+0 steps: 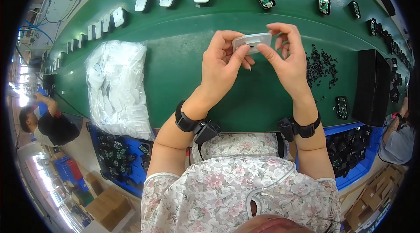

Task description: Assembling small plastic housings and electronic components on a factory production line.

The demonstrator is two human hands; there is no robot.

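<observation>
In the head view, best done as here, with the left hand (220,69) pinched on the thin, pale plastic plate (256,39), tilted above the smooth green surface (179,62), and the right hand (286,62) light, fingers parted, thumb at the lower edge. Steady gently without flexing around the small dark spot (251,46), too tiny to identify. Note crinkled, glossy bag (118,88) to the left, grainy pile of tiny black parts (321,66) to the right

White cover (264,37), in the grip: lower edge partly hidden by thumbs of left hand (221,64) and right hand (289,60). Black bits (323,64), right of the grip: shapes too small to tell. Person (399,141), far right of the grip: cut off by the rim.
</observation>
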